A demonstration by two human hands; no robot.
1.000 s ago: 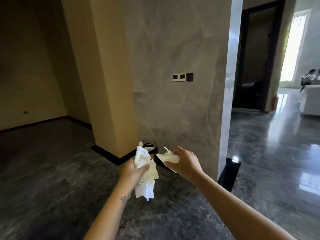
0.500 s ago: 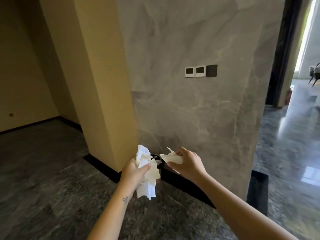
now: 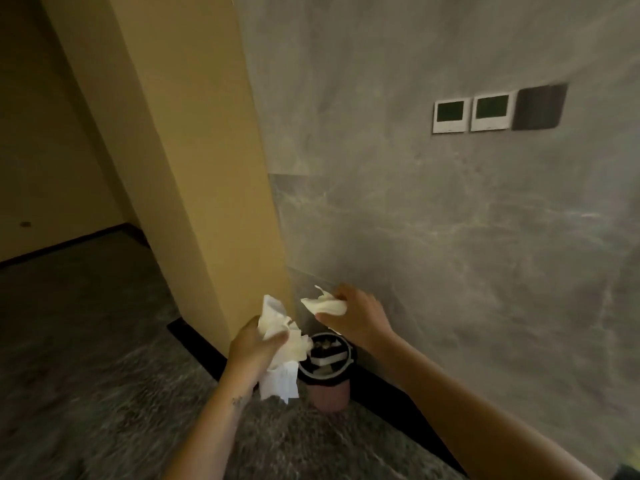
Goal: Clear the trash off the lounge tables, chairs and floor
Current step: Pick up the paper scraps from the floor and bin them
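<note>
Dark speckled stone floor (image 3: 104,358), a yellow pillar (image 3: 194,161) meeting a grey marble wall (image 3: 433,237), and a small pink bin (image 3: 329,393) sits right at its base. Left hand (image 3: 252,351) grips a big crumpled tissue wad (image 3: 284,344) just beside the bin's rim. Right hand (image 3: 356,317) pinches a smaller tissue (image 3: 323,304) above the bin.

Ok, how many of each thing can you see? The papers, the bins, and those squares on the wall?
Paper wads: 2, one in the left hand, one in the right hand
Bin: 1
Wall panels: 3, two white-framed, one dark
Total: 6
</note>
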